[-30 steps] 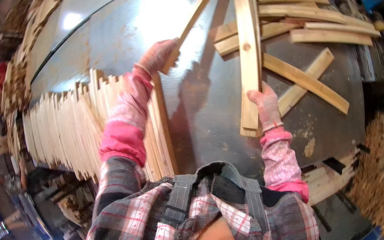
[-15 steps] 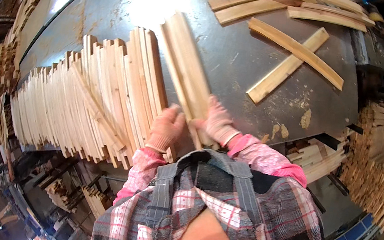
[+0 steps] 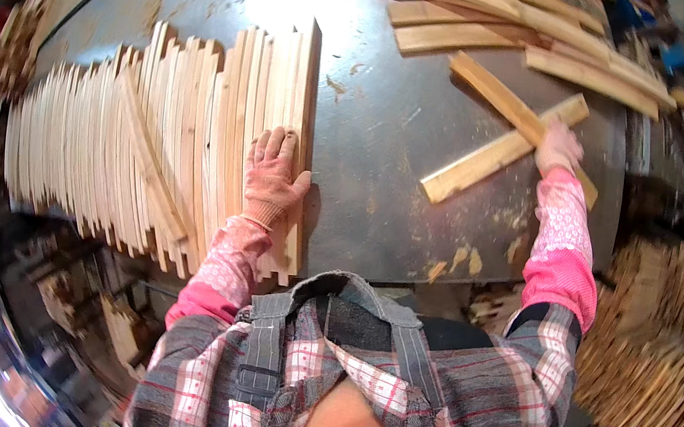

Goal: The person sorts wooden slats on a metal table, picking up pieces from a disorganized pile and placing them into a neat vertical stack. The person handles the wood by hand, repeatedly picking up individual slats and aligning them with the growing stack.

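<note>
Right now the left hand (image 3: pixel 272 178) lies flat, fingers outstretched and gripping nothing, on the packed slats (image 3: pixel 195 130) along the near edge of the metal table (image 3: pixel 378 148). Toward the right edge, the right hand (image 3: pixel 559 147) touches the upper crossed board (image 3: pixel 497 95); how far its fingers close, I cannot tell. The lower board (image 3: pixel 477 165) lies beneath; more boards (image 3: pixel 465 39) lie beyond.

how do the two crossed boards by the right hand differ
The upper board slants from far left to near right; the lower board slants from near left to far right. Where they cross, the upper board lies on top and the lower board passes beneath. The right hand covers part of the upper board, while most of the lower board is uncovered. Both are long, narrow wooden pieces.
</note>
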`<action>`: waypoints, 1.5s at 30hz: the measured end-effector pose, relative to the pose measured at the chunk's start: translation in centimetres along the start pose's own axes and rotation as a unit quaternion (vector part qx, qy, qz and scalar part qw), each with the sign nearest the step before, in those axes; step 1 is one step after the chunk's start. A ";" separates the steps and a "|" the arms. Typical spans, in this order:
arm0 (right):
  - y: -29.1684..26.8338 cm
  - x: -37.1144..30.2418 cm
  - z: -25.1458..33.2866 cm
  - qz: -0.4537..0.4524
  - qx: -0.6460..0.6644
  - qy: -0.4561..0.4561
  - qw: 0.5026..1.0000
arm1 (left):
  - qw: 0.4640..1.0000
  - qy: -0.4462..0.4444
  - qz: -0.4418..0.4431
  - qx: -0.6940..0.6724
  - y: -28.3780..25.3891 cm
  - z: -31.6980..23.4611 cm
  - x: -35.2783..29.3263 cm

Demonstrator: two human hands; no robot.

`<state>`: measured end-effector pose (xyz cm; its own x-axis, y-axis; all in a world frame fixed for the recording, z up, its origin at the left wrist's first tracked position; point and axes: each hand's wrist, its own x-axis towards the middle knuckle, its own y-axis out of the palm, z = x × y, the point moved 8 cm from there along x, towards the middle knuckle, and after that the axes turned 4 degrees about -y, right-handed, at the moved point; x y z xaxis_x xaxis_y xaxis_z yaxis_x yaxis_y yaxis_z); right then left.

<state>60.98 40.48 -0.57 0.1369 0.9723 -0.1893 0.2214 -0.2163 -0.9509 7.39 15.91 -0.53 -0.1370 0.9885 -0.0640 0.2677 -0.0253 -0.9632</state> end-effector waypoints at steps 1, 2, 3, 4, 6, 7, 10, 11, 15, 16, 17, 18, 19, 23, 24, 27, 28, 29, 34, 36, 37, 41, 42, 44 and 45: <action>2.7 0.6 -2.0 0.079 -0.035 -0.016 0.996 | 1.000 -0.007 0.005 -0.005 0.0 0.0 0.1; 2.9 0.4 -1.3 0.113 -0.023 0.005 0.993 | 1.000 -0.020 0.011 -0.004 -0.4 0.4 -0.1; 2.2 0.1 0.3 0.139 -0.047 -0.017 0.989 | 0.999 -0.027 0.020 -0.009 -0.6 0.7 -0.4; 1.0 -0.8 1.9 0.164 -0.073 -0.036 0.983 | 0.999 -0.041 0.025 0.000 -0.5 1.0 -0.8; -0.9 -3.0 4.2 0.153 0.034 -0.097 0.983 | 0.999 -0.041 0.009 -0.003 -0.8 1.2 -1.4; -1.2 -4.1 5.2 0.141 0.090 -0.140 0.976 | 0.999 -0.035 0.000 -0.004 -1.2 1.1 -1.3; -0.1 -8.6 7.0 0.318 0.481 -0.107 0.810 | 0.999 -0.029 0.023 -0.039 -2.2 0.2 -0.9; -0.3 -10.3 8.2 0.347 0.569 -0.088 0.741 | 0.999 -0.024 0.003 -0.049 -2.3 0.2 -0.9; -1.9 -14.4 13.2 0.404 0.655 -0.096 0.631 | 0.993 -0.033 -0.042 -0.108 -3.6 -0.8 -1.0; -2.0 -15.4 14.4 0.417 0.670 -0.089 0.607 | 0.989 -0.030 -0.034 -0.144 -4.0 -1.3 -1.1; -2.4 -16.3 16.0 0.432 0.685 -0.090 0.579 | 0.983 -0.027 -0.025 -0.180 -4.4 -1.7 -1.1; -2.9 -17.1 17.9 0.449 0.698 -0.093 0.550 | 0.979 -0.004 -0.044 -0.197 -5.1 -2.3 -1.2; -3.4 -17.9 19.6 0.465 0.709 -0.096 0.522 | 0.974 0.008 -0.042 -0.224 -5.6 -2.7 -1.4; -5.4 -20.3 27.8 0.465 0.714 -0.160 0.499 | 0.939 -0.007 -0.046 -0.340 -6.9 -2.7 -3.6; -7.0 -21.5 30.5 0.439 0.712 -0.174 0.520 | 0.928 -0.047 -0.050 -0.367 -6.8 -2.1 -4.6; -9.3 -22.9 38.2 0.344 0.685 -0.218 0.604 | 0.899 -0.121 0.057 -0.418 -7.0 -2.1 -5.5; -10.9 -24.1 40.7 0.297 0.662 -0.209 0.656 | 0.913 -0.160 0.010 -0.374 -8.0 -1.7 -5.7; -12.5 -25.8 43.9 0.275 0.627 -0.251 0.684 | 0.923 -0.195 -0.037 -0.329 -8.8 -0.9 -6.3; -14.9 -31.5 53.3 0.213 0.532 -0.442 0.690 | 0.806 -0.348 -0.025 -0.478 -11.8 12.2 -10.8; -14.8 -30.9 52.3 0.124 0.483 -0.442 0.745 | 0.788 -0.330 -0.154 -0.496 -11.6 18.2 -13.8; -15.0 -29.9 50.9 0.054 0.461 -0.432 0.773 | 0.798 -0.351 -0.152 -0.465 -12.3 19.9 -15.2; -10.3 -23.5 42.4 -0.037 0.380 -0.273 0.883 | 0.842 -0.474 0.015 -0.258 -11.1 26.8 -18.7; -8.5 -22.9 40.9 0.003 0.357 -0.247 0.901 | 0.852 -0.471 -0.036 -0.226 -11.4 27.7 -19.2; -5.6 -22.5 39.5 0.102 0.354 -0.213 0.905 | 0.875 -0.452 -0.116 -0.129 -10.9 29.6 -20.6; -5.1 -23.3 40.0 0.166 0.373 -0.215 0.887 | 0.883 -0.443 -0.146 -0.058 -10.9 30.3 -21.2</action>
<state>18.07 22.48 -1.11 -0.3409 0.8448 -0.4124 -0.4858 -0.5339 -0.6921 -21.52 -9.24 3.44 -0.8943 0.4451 -0.0452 0.1857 0.2773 -0.9427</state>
